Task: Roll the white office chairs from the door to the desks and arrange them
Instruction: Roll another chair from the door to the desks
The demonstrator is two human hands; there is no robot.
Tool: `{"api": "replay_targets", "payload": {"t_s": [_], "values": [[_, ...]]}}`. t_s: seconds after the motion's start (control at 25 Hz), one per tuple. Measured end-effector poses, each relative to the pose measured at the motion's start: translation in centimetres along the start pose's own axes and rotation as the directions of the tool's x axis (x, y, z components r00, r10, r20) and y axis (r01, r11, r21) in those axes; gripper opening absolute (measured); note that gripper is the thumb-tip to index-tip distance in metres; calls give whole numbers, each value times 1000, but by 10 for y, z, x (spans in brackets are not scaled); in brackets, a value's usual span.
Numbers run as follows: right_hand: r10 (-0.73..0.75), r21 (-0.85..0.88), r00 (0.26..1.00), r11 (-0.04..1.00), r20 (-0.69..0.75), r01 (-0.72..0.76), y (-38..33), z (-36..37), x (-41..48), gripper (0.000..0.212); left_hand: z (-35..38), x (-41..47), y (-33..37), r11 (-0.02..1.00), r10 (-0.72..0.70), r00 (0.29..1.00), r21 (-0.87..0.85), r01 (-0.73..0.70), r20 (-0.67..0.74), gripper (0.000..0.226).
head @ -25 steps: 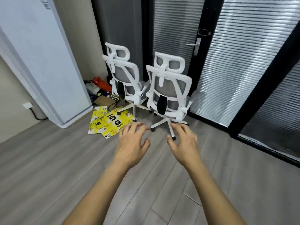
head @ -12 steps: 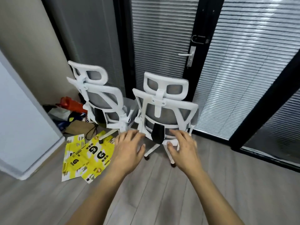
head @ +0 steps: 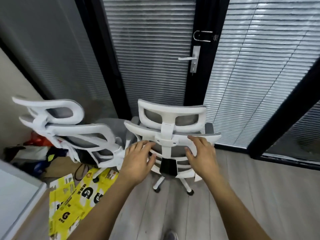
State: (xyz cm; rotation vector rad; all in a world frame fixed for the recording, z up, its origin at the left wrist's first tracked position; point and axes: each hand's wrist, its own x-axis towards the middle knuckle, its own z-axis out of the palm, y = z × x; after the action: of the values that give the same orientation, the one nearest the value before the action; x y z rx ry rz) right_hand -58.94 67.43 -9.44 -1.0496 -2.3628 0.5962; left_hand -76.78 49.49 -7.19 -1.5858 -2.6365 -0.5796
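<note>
Two white office chairs with grey mesh backs stand with their backs to me in front of the glass door. The right chair (head: 170, 118) is straight ahead; the left chair (head: 69, 134) stands beside it, blurred. My left hand (head: 138, 160) and my right hand (head: 201, 156) are stretched out with spread fingers just behind the right chair's backrest, one on each side of its white spine. Both hold nothing, and I cannot tell whether the fingertips touch the frame.
The glass door (head: 195, 58) with blinds and a lever handle is behind the chairs. Yellow printed bags (head: 74, 200) lie on the wooden floor at the left, with a pile of clutter (head: 38, 153) beyond them and a white cabinet edge (head: 19, 193) at the lower left.
I have come closer to the chairs. Both hands have advanced from above the floor to the backrest of the right chair.
</note>
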Motion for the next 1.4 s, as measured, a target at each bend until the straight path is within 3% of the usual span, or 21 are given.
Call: {"api": "replay_targets", "payload": {"t_s": [0.24, 0.4, 0.56, 0.84, 1.08, 1.4], "values": [[73, -196, 997, 978, -5, -73, 31, 38, 61, 52, 30, 85, -53, 998, 63, 997, 19, -64, 40, 52], [175, -224, 984, 959, -22, -176, 29, 45, 67, 65, 54, 109, -84, 996, 79, 995, 33, -82, 62, 54], [231, -204, 968, 948, -94, -246, 16, 45, 39, 56, 67, 103, -100, 986, 157, 987, -51, -159, -36, 50], [345, -209, 886, 884, -311, -418, -23, 50, -59, 57, 67, 90, -107, 921, 368, 930, -144, -363, 14, 35], [500, -167, 722, 755, -478, -634, -21, 27, -148, 57, 82, 76, -41, 801, 577, 815, -234, -551, 53, 40], [588, 27, 303, 485, -750, -874, 11, -45, -319, 60, 127, -4, 156, 534, 844, 508, -345, -772, 172, 35]]}}
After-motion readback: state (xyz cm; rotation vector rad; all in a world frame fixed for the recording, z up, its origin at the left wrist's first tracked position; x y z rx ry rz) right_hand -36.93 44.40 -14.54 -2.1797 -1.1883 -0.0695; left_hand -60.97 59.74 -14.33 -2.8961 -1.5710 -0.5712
